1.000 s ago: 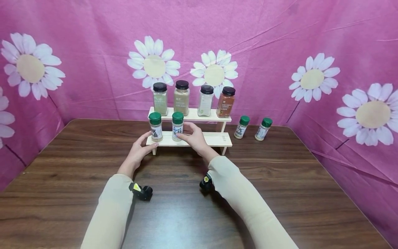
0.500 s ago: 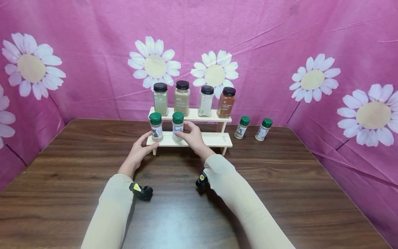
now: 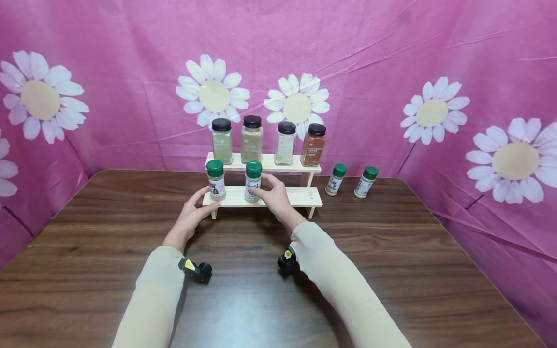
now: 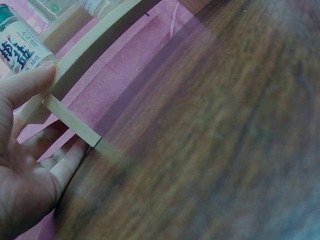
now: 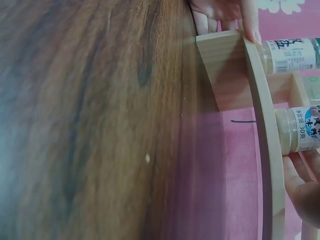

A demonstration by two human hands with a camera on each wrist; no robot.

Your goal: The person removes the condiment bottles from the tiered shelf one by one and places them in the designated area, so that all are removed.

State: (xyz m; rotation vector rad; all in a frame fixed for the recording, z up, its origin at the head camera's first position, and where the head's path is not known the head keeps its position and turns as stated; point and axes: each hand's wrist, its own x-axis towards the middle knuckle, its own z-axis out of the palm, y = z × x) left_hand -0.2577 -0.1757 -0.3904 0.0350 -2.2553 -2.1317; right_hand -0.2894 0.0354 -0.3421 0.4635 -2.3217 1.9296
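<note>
A two-tier pale wooden rack (image 3: 300, 197) stands on the table. My left hand (image 3: 191, 217) grips the left end of its lower shelf; in the left wrist view the thumb lies on the shelf's front edge and the other fingers reach around the end by the leg. Just above that thumb stands a green-capped spice jar (image 3: 215, 187) with a white label. My right hand (image 3: 276, 199) pinches a second green-capped spice jar (image 3: 254, 180) between thumb and fingers. In the right wrist view this jar (image 5: 294, 131) is upright on the lower shelf, its base right at the board.
On the upper shelf stand several larger black-capped jars, among them a red pepper jar (image 3: 314, 145). Two more green-capped jars, one nearer (image 3: 336, 180) and one farther right (image 3: 366, 182), stand on the brown table (image 3: 243, 309). A pink flowered cloth (image 3: 139, 96) hangs behind.
The jar in my right hand has shifted slightly right along the lower shelf, widening its gap to the left jar. My left hand keeps its place on the rack. The head view has tilted slightly.
</note>
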